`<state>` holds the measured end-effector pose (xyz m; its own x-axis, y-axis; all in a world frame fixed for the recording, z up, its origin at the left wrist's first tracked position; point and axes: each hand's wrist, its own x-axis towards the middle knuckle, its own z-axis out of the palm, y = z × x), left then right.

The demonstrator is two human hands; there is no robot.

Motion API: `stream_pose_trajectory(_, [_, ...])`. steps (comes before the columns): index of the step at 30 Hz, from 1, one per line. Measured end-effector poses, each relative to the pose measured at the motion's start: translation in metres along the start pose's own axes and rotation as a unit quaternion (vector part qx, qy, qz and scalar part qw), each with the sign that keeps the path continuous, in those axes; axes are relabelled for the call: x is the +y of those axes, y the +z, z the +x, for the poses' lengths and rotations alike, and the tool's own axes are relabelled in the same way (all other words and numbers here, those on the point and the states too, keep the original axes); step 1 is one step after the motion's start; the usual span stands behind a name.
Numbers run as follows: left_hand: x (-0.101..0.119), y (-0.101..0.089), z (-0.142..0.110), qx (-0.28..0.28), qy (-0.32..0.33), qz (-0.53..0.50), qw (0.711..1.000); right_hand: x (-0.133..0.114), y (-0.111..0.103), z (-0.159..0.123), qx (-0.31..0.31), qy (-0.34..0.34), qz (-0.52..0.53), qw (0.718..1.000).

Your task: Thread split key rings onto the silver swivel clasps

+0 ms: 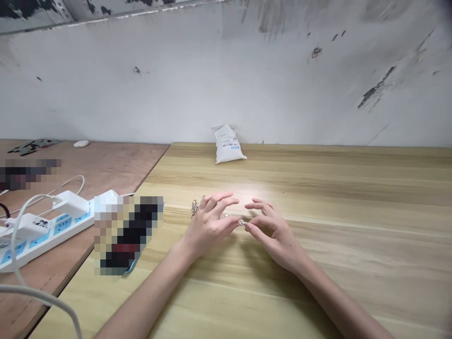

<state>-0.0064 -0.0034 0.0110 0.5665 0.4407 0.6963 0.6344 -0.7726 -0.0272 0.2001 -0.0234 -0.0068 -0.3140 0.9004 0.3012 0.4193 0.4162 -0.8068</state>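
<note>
The left hand [208, 223] and the right hand [280, 238] meet at a silver metal chain [242, 222], a short piece of which shows between their fingertips. Both look pinched narrow on it: the right by thumb and forefinger, its other fingers loosely bent; the left with its exact grip partly hidden by its own fingers. More silvery links [195, 207] show beyond the left hand, left of that piece; whether all is one strand I cannot tell. The likeliest trouble is a slip — so little metal is held that a small shift of either thumb could drop it onto the table [353, 197] below. The bunched links might also tangle if the left hand pulled while they were caught on one another. Beyond the chain, near the wall [176, 94], sits a white packet [229, 146]; left of the chain lies a pixelated dark object [137, 233], and farther left — well apart from the chain — a white power strip [79, 227].
</note>
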Motion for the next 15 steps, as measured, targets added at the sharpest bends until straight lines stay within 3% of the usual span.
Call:
stream_pose_trajectory(10, [-0.0005,-0.0012,-0.0004,-0.019,-0.005,0.005,1.000,0.0002,-0.0003,0.0000,-0.006,0.006,0.019,1.000])
stream_pose_trajectory(15, [-0.0030,-0.0080,0.0011,0.001,-0.014,0.014,1.000,0.0026,-0.0032,0.0006,-0.023,0.020,0.035,0.999])
